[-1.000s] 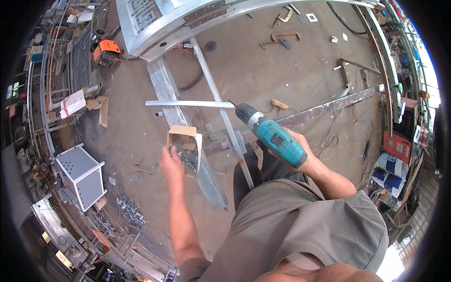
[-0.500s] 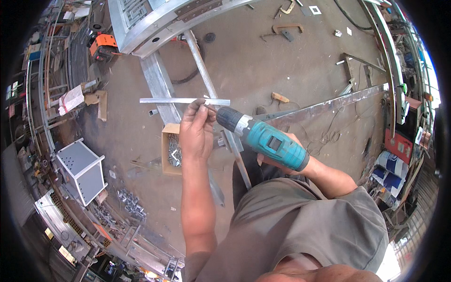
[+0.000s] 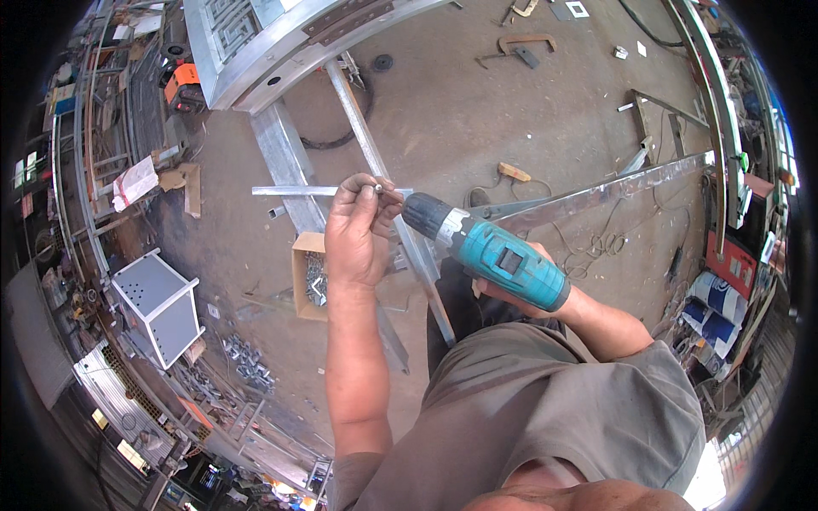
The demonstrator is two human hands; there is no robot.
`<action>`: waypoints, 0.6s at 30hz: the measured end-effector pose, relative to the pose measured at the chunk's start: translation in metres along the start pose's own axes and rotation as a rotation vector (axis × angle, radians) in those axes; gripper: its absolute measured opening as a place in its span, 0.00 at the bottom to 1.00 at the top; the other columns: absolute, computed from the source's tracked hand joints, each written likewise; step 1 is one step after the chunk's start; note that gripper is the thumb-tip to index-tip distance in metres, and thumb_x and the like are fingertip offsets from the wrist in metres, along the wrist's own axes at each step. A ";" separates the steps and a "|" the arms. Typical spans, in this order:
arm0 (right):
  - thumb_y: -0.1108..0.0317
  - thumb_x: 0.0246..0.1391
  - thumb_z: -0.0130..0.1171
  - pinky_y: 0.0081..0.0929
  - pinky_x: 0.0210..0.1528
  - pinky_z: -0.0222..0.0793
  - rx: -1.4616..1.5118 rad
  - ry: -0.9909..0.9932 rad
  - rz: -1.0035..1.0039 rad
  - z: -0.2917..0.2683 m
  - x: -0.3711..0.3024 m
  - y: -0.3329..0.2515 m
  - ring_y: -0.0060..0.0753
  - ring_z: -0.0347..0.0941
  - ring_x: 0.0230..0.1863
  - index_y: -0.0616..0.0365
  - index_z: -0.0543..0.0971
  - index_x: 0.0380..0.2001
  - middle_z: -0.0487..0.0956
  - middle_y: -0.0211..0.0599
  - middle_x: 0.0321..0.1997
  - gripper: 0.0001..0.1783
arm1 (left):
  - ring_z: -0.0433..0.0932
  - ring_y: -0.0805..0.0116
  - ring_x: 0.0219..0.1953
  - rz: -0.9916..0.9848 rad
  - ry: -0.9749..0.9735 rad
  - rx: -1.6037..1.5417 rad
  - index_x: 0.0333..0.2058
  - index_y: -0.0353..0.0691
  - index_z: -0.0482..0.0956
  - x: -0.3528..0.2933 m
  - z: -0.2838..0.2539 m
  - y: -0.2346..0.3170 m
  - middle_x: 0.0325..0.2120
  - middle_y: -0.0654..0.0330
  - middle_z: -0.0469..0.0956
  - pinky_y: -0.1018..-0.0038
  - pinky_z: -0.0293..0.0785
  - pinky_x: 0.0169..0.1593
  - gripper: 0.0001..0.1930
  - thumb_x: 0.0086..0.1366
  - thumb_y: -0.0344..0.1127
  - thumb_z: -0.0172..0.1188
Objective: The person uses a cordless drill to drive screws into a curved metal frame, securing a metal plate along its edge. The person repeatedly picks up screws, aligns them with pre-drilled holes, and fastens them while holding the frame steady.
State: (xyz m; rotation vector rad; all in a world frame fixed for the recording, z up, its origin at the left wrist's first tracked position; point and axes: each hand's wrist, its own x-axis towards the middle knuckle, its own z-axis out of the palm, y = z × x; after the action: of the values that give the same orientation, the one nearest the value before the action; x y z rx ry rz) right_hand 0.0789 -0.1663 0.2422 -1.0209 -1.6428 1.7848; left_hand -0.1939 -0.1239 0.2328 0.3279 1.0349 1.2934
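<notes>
My right hand (image 3: 527,285) is wrapped round the handle of a teal and black cordless drill (image 3: 503,260). The drill's chuck points left, toward the fingers of my left hand (image 3: 358,234). Between that thumb and forefinger is pinched a small screw (image 3: 379,188), mostly hidden by the fingertips. Behind the hand a thin flat metal strip (image 3: 290,191) lies across a long square metal tube (image 3: 362,123) and a wider metal beam (image 3: 294,166). Beside my left wrist sits an open cardboard box (image 3: 307,277) of small metal parts.
A large metal frame (image 3: 256,81) with a lattice panel stands ahead. Clamps (image 3: 528,44), a yellow-handled tool (image 3: 513,172), cables and a long metal bar (image 3: 613,194) lie on the floor at right. A grey cabinet (image 3: 158,302) stands at left, near scattered metal brackets (image 3: 247,362).
The drill's nose has drawn slightly away from my left fingers, and the dark bit between them no longer shows. The left fingers have turned, bringing the small screw into sight.
</notes>
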 end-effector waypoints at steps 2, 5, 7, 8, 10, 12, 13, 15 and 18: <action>0.67 0.56 0.73 0.37 0.53 0.75 -0.001 -0.014 0.019 -0.005 0.003 0.001 0.45 0.81 0.48 0.61 0.77 0.56 0.81 0.47 0.51 0.26 | 0.84 0.67 0.42 0.028 -0.026 0.036 0.48 0.39 0.77 0.004 0.002 0.002 0.42 0.57 0.82 0.71 0.81 0.49 0.06 0.76 0.28 0.55; 0.67 0.57 0.72 0.36 0.52 0.75 0.030 -0.049 0.084 -0.016 0.006 -0.001 0.41 0.80 0.48 0.60 0.78 0.55 0.82 0.44 0.49 0.24 | 0.84 0.68 0.41 0.062 -0.100 0.176 0.47 0.38 0.77 0.010 0.003 0.012 0.41 0.58 0.82 0.71 0.81 0.49 0.05 0.75 0.28 0.56; 0.67 0.57 0.72 0.35 0.53 0.75 0.010 -0.067 0.061 -0.024 0.009 -0.002 0.38 0.80 0.48 0.59 0.78 0.55 0.82 0.40 0.48 0.24 | 0.84 0.69 0.40 0.060 -0.138 0.346 0.46 0.37 0.78 0.013 0.003 0.024 0.40 0.59 0.83 0.72 0.81 0.48 0.05 0.75 0.29 0.58; 0.67 0.58 0.72 0.35 0.53 0.75 0.120 -0.076 0.149 -0.027 0.011 -0.002 0.36 0.79 0.48 0.59 0.79 0.55 0.82 0.38 0.48 0.23 | 0.84 0.70 0.40 0.042 -0.149 0.396 0.46 0.37 0.78 0.016 0.004 0.029 0.40 0.59 0.83 0.73 0.81 0.47 0.05 0.74 0.29 0.58; 0.68 0.58 0.72 0.33 0.54 0.74 0.322 -0.053 0.318 -0.032 0.016 -0.001 0.33 0.78 0.49 0.58 0.79 0.56 0.82 0.35 0.48 0.23 | 0.84 0.71 0.39 0.018 -0.176 0.486 0.46 0.37 0.79 0.025 0.008 0.038 0.39 0.60 0.83 0.73 0.80 0.46 0.06 0.74 0.30 0.60; 0.68 0.57 0.72 0.34 0.55 0.74 0.341 -0.031 0.253 -0.036 0.024 0.004 0.32 0.77 0.50 0.58 0.79 0.56 0.82 0.34 0.49 0.24 | 0.83 0.70 0.39 0.006 -0.156 0.424 0.46 0.39 0.79 0.039 0.017 0.039 0.39 0.58 0.83 0.74 0.77 0.45 0.07 0.74 0.32 0.60; 0.68 0.57 0.72 0.34 0.55 0.74 0.323 -0.016 0.231 -0.036 0.030 0.009 0.31 0.77 0.50 0.58 0.79 0.56 0.82 0.35 0.49 0.24 | 0.82 0.70 0.39 -0.001 -0.126 0.379 0.46 0.39 0.79 0.052 0.023 0.037 0.38 0.58 0.83 0.74 0.76 0.44 0.07 0.73 0.33 0.60; 0.68 0.57 0.72 0.34 0.55 0.74 0.248 0.029 0.161 -0.035 0.050 0.021 0.29 0.76 0.50 0.60 0.79 0.55 0.81 0.34 0.49 0.24 | 0.80 0.71 0.39 -0.017 -0.087 0.227 0.45 0.41 0.79 0.082 0.036 0.029 0.37 0.58 0.83 0.76 0.72 0.43 0.09 0.74 0.39 0.61; 0.68 0.58 0.70 0.33 0.54 0.74 -0.263 0.206 -0.150 -0.033 0.097 0.049 0.32 0.78 0.48 0.60 0.78 0.56 0.82 0.37 0.49 0.23 | 0.77 0.73 0.34 -0.130 -0.010 -0.053 0.45 0.39 0.79 0.145 0.055 0.017 0.35 0.60 0.81 0.75 0.76 0.41 0.07 0.75 0.35 0.58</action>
State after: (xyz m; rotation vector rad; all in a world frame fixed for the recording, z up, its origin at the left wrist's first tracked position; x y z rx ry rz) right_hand 0.0543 -0.0771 0.1758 -1.1202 -1.8013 1.3453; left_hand -0.1732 0.0295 0.2106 0.2229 0.9950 1.1987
